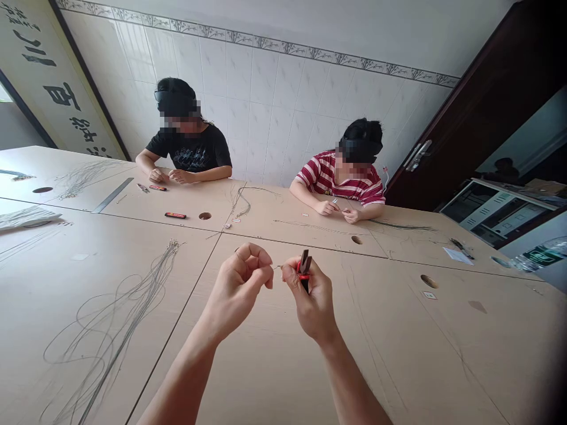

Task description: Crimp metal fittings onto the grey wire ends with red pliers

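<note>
Both my hands are raised over the beige table, close together. My left hand is closed in a pinch on a thin wire that runs across to the other hand. My right hand is closed around small red-handled pliers, whose dark jaws point upward. The wire's end meets the pliers near my right thumb. A bundle of long thin wires lies loosely on the table to my left.
Two people sit at the far side: one in a black shirt, one in a striped shirt, each handling small parts. A metal ruler, a red-black tool, more wires and round holes mark the table. A dark door stands right.
</note>
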A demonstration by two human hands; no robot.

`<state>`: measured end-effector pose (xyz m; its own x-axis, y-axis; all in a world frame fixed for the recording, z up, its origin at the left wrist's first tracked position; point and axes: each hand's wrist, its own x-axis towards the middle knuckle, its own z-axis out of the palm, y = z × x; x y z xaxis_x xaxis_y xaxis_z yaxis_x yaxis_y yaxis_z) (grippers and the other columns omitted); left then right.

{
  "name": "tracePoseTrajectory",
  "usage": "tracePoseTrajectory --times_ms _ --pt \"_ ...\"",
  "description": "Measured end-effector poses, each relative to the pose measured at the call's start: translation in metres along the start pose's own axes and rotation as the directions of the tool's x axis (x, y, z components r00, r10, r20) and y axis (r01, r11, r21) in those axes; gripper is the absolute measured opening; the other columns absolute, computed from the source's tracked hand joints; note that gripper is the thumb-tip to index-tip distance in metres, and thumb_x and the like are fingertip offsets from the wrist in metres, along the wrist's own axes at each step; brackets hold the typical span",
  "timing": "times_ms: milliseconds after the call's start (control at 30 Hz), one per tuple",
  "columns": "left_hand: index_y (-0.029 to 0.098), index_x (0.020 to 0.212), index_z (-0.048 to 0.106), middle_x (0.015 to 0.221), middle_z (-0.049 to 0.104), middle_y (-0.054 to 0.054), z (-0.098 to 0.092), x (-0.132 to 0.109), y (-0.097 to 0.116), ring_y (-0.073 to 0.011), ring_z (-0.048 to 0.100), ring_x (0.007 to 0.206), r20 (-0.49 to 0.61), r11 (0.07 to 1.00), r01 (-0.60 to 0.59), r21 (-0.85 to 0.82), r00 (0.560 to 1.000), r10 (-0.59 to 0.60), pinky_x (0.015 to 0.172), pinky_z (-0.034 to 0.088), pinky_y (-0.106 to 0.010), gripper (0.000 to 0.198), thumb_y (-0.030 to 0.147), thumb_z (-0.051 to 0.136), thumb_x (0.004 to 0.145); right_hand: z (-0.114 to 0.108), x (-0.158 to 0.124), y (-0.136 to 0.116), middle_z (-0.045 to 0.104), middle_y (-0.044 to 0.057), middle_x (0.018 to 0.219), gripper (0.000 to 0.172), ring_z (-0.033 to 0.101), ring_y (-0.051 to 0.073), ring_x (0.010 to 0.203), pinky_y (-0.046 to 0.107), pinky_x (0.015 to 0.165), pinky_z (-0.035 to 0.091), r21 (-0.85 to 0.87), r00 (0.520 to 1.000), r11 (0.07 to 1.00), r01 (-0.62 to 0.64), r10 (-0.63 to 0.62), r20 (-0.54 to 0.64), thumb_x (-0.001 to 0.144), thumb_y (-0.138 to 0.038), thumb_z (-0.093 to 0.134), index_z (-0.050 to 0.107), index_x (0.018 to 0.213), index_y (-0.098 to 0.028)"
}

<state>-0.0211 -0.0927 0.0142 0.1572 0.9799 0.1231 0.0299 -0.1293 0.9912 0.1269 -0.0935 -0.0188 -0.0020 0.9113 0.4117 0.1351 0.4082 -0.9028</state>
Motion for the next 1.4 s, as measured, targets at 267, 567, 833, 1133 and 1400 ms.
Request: tracePoseTrajectory --times_ms 267,567,833,1133,1400 --pt "0.018 0.070 0.056 0.058 0.053 0.005 0.0025 0.0034 -0.0040 -0.0065 0.032 0.050 0.004 0.995 0.050 -0.088 0.999 -0.050 0.047 0.023 -0.021 0.015 0.012 0.044 0.074 0.0003 -0.0004 -0.0020 0.050 -0.004 0.070 0.020 0.039 0.009 0.061 0.022 0.057 0.035 0.038 0.999 0.999 0.028 -0.029 0.026 0.095 -0.033 0.052 0.051 0.080 -0.020" --pt "0.016 0.063 0.052 0.057 0.053 0.005 0.0047 0.0041 0.0002 -0.0036 0.028 0.046 0.039 0.990 0.075 -0.121 0.997 -0.071 0.045 0.021 -0.020 0.015 0.018 0.047 0.077 -0.0017 -0.0012 -0.0003 0.048 -0.004 0.068 0.020 0.039 0.009 0.061 0.022 0.056 0.034 0.043 0.998 0.999 0.031 -0.033 0.054 0.094 -0.034 0.053 0.051 0.080 -0.020" --pt "0.016 0.061 0.050 0.055 0.051 0.005 0.0057 0.0039 0.0015 -0.0038 0.029 0.046 0.023 0.995 0.066 -0.073 0.998 -0.064 0.045 0.022 -0.020 0.016 0.018 0.049 0.077 -0.0027 -0.0025 -0.0007 0.048 -0.003 0.069 0.020 0.039 0.009 0.062 0.023 0.057 0.034 0.046 0.998 0.999 0.026 -0.029 0.058 0.095 -0.034 0.053 0.052 0.080 -0.020" --pt "0.018 0.066 0.048 0.054 0.048 0.007 0.0052 0.0032 0.0047 -0.0045 0.028 0.046 -0.001 0.994 0.075 -0.074 0.997 -0.075 0.045 0.022 -0.020 0.014 0.019 0.050 0.079 -0.0039 -0.0008 -0.0017 0.048 -0.003 0.070 0.020 0.041 0.010 0.063 0.023 0.059 0.036 0.027 0.997 0.999 0.027 -0.028 0.068 0.095 -0.034 0.052 0.051 0.080 -0.020" --pt "0.017 0.071 0.058 0.056 0.046 0.005 0.0032 0.0022 0.0009 -0.0076 0.032 0.051 0.018 0.999 0.026 0.022 1.000 -0.026 0.046 0.024 -0.021 0.015 0.023 0.053 0.083 -0.0052 -0.0012 -0.0035 0.047 -0.002 0.069 0.022 0.040 0.010 0.062 0.023 0.056 0.035 -0.008 0.998 1.000 0.019 -0.018 0.060 0.094 -0.036 0.052 0.052 0.079 -0.020"
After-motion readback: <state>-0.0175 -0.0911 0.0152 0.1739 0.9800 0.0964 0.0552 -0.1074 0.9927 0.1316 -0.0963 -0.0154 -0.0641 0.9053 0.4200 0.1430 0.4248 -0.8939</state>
